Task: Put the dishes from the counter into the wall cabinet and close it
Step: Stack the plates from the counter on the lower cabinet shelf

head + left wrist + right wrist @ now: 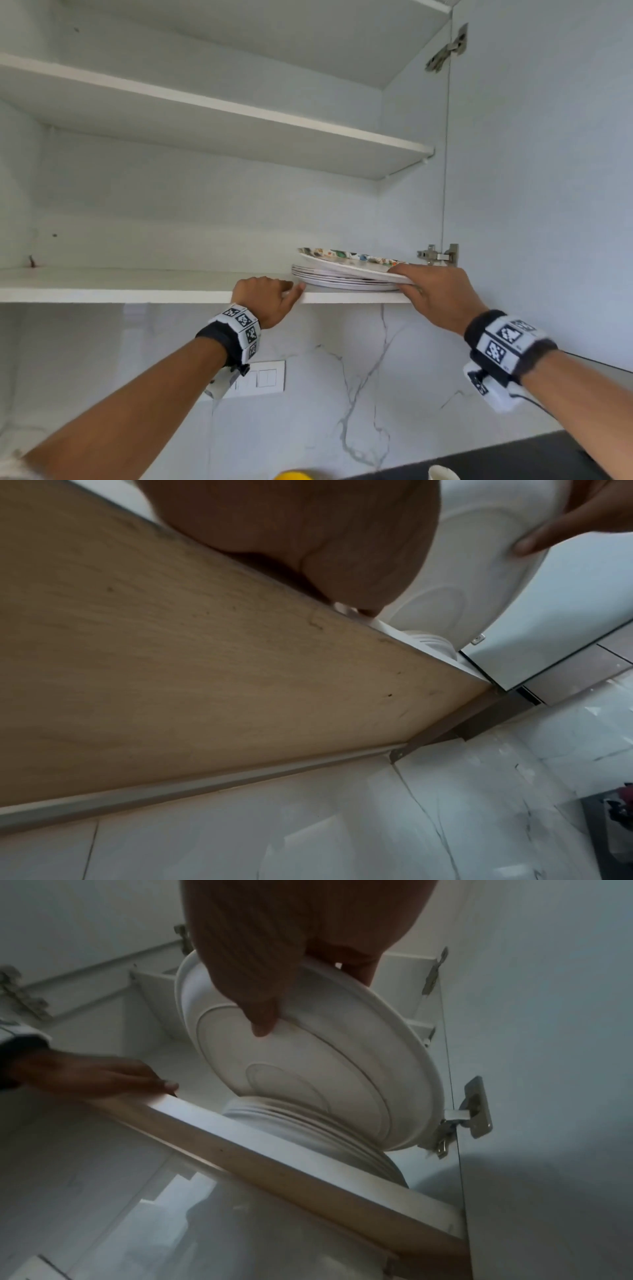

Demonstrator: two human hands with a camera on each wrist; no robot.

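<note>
Head view: right hand (435, 294) grips the near rim of a patterned plate (346, 262), tilted on the plate stack (342, 281) on the lowest shelf (137, 291) of the open wall cabinet. Left hand (267, 298) rests on the shelf edge, its loosely curled fingers holding nothing.

Left wrist view: the stack sits close to the shelf front; a nudge could tip it off.

Right wrist view: fingers (263, 1020) lie under the plate, thumb hidden. Releasing while tilted risks sliding or chipping. The stack crowds the lower door hinge (472, 1112).
</note>
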